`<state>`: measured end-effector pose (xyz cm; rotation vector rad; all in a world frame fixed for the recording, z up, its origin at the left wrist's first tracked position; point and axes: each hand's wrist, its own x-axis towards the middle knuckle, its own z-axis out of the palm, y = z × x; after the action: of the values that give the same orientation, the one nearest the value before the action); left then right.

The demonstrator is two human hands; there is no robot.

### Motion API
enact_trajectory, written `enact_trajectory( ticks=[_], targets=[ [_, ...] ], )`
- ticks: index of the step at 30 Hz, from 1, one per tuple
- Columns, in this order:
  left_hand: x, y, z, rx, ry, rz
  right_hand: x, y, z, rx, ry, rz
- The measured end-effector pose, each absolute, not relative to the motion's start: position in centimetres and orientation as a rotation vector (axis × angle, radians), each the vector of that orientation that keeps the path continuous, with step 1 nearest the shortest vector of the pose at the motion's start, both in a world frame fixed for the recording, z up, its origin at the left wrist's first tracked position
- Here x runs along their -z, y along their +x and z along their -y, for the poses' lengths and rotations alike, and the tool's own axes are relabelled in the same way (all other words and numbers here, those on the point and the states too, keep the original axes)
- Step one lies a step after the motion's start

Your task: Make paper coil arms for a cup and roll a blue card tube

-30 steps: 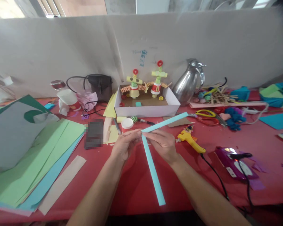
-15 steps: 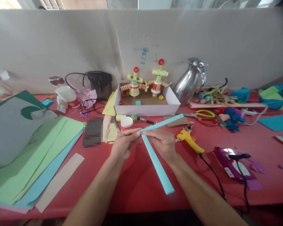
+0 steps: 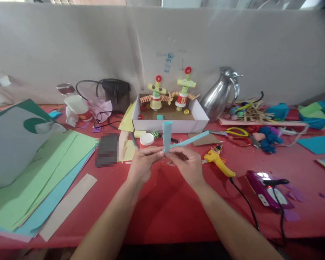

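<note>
At six o'clock from the box (image 3: 148,125), left hand (image 3: 141,166) and right hand (image 3: 188,165) pinch blue paper (image 3: 167,136), likely mid-fold; next crease needs pressing.

On the red-covered table (image 3: 162,224), a shallow white rectangular cardboard box (image 3: 169,125) stands toward the back, two red-and-yellow paper figures (image 3: 156,102) inside it, a silver metal jug (image 3: 216,98) right of it, a black boxy bag (image 3: 117,94) left of it. Before it, I see narrow light-blue paper strips (image 3: 167,136) between a bare left hand (image 3: 141,165) and a bare right hand (image 3: 187,165). A yellow plastic glue gun (image 3: 219,164) lies rightward, flat green paper sheets (image 3: 51,169) far left
</note>
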<state>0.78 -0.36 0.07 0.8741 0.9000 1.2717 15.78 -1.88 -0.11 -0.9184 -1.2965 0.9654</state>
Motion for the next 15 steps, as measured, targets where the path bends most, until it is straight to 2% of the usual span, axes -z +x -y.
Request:
enact_trajectory(
  ticks=[15],
  targets=[
    [-0.38,0.66,0.40,-1.261,0.886,-0.906,-0.05,15.85,1.77,-0.985,-0.900,1.240]
  ],
)
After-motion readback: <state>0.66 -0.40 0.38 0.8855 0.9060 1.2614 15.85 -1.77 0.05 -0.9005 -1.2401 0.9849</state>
